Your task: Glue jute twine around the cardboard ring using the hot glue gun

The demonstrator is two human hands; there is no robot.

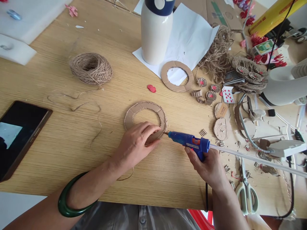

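Note:
A flat cardboard ring (136,112) lies on the table in front of me, with twine along its outer edge. My left hand (137,140) grips the ring's near right part, thumb outside and fingers over the inner edge. My right hand (209,166) is wrapped around the handle of a blue hot glue gun (184,140), a clear glue stick (251,162) sticking out of its back. The gun's nozzle is at the ring's right outer edge; whether it touches I cannot tell. A loose strand of twine (130,174) shows below my left wrist.
A twine roll (91,68) and a phone (21,137) lie left. Beyond the ring are red discs (151,88), a second cardboard ring (168,83) and a white bottle (155,38). Scissors (247,191), cardboard scraps and a twine-wrapped ring (251,84) crowd the right side.

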